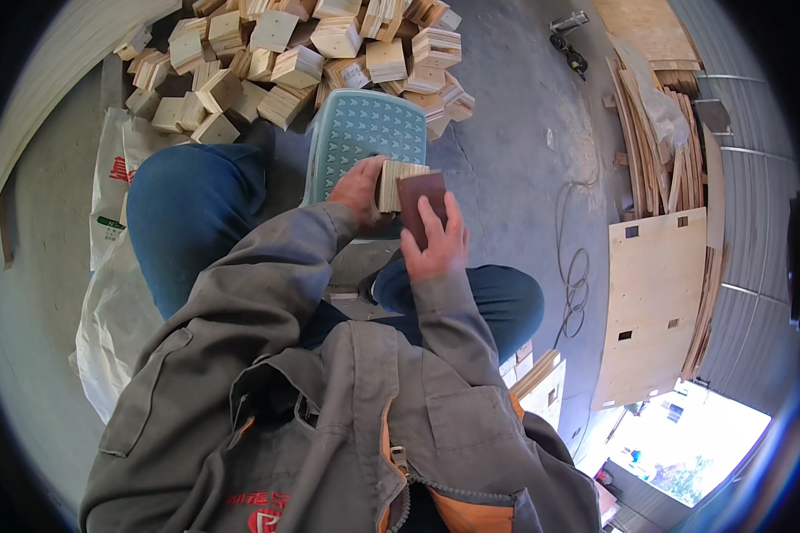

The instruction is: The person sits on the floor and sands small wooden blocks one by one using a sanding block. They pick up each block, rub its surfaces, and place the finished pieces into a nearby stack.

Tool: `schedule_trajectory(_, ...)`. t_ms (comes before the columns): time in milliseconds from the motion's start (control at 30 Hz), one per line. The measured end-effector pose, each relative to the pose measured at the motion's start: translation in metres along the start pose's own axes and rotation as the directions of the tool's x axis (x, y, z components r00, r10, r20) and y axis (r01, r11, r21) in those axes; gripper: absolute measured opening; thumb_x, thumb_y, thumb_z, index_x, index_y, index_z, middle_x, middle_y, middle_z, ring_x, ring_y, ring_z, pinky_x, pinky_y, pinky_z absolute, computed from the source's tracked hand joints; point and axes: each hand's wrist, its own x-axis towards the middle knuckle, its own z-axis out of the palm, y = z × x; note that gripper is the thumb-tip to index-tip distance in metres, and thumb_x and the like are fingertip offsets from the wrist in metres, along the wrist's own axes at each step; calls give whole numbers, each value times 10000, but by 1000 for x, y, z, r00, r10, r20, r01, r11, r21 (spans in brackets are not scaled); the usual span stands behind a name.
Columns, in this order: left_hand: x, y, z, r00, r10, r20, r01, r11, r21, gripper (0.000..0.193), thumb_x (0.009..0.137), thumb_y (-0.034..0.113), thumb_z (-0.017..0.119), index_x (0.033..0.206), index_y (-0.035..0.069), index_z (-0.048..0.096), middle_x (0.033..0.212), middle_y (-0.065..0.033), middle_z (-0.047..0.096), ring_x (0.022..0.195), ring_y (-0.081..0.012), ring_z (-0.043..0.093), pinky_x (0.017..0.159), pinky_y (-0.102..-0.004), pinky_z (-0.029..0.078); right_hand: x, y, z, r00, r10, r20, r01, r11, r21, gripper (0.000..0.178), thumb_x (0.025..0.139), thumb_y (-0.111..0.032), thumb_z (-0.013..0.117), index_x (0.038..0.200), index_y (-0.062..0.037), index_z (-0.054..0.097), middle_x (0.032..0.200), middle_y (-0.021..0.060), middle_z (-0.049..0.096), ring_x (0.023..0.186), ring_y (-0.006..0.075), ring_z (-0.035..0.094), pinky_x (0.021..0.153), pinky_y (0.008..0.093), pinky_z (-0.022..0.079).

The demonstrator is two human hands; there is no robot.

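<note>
A layered plywood block [388, 188] is gripped in my left hand [357, 192], whose fingers close on its left side. In my right hand [437, 242] is a flat, reddish-brown sandpaper pad [420, 188], its fingers spread over the outer face. The pad lies against the block's right end and hides part of it. Both are over the near edge of a blue-green plastic stool [373, 124] with a patterned top. My knees are bent to either side of the stool.
A heap of plywood blocks [276, 31] lies beyond the stool. White plastic sheeting [116, 293] is at left. A looped cable [575, 293] and a power tool [571, 53] lie on the floor at right, near leaning plywood panels [653, 302] and wood strips [649, 151].
</note>
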Motion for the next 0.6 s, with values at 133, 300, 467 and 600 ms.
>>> schedule_trajectory(133,3,4,-1,998,-46,41,48,998,-28,882,686,241,903,1442,112,467,1368,-207,566,1298,-420,554,1095,-463,480,70,15,18,996,88,4,-87,993,-75,614,843,-247,792,1440,-211,651,1582,188,440,1297,410,546,1108,504,453)
schedule_trajectory(300,3,11,-6,996,-71,55,72,997,-23,933,649,211,942,1444,102,466,1372,-196,563,1303,-400,550,1110,-442,474,114,7,17,967,237,91,-224,965,-137,615,862,-279,770,1459,-222,638,1582,183,436,1291,425,539,1113,513,450)
schedule_trajectory(467,1,2,1,999,-32,31,31,999,11,889,708,241,907,1459,99,454,1389,-208,553,1315,-411,547,1111,-451,473,37,0,15,999,24,45,-22,999,-34,642,837,-262,793,1457,-201,638,1601,205,415,1307,449,529,1106,526,452)
schedule_trajectory(600,2,-8,2,999,44,10,-43,999,-8,827,765,244,865,1466,99,450,1402,-218,552,1312,-422,551,1109,-460,473,-18,-22,1,998,-47,43,46,999,24,631,815,-229,813,1426,-199,659,1587,219,429,1302,426,548,1074,521,466)
